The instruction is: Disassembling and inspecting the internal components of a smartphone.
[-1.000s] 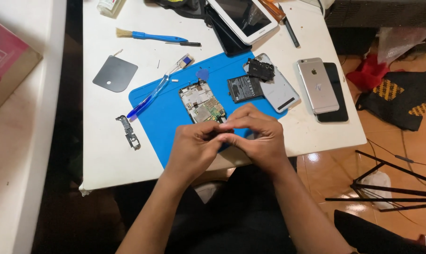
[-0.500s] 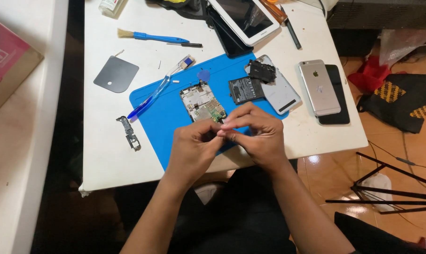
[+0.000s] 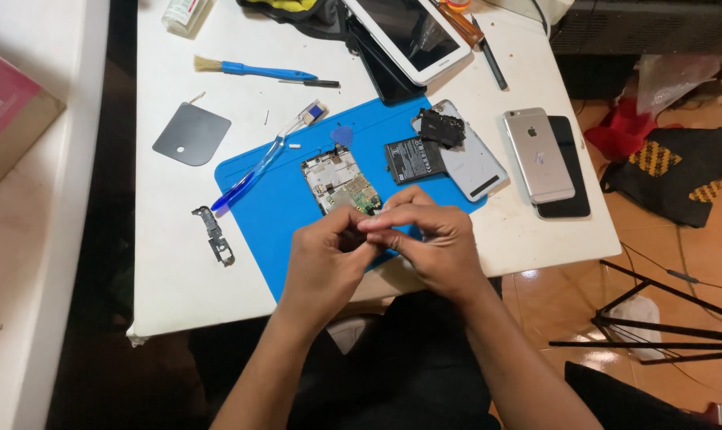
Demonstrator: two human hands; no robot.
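The left hand [image 3: 325,255] and the right hand [image 3: 432,243] are meeting over the blue mat [image 3: 273,207] on the white tabletop [image 3: 178,263]. Their fingertips are pinching together, but what they grip is too small to tell. The opened phone [image 3: 341,181] is lying just behind them.

Phone repair bench, blue work mat [image 3: 297,239], opened phone [image 3: 338,179], loose battery [image 3: 412,158], brush [image 3: 253,70], spare handsets [image 3: 538,154]

Both arms bare to the elbow, no sleeves, no watch or rings showing, dark trousers [image 3: 408,358] on the lap.
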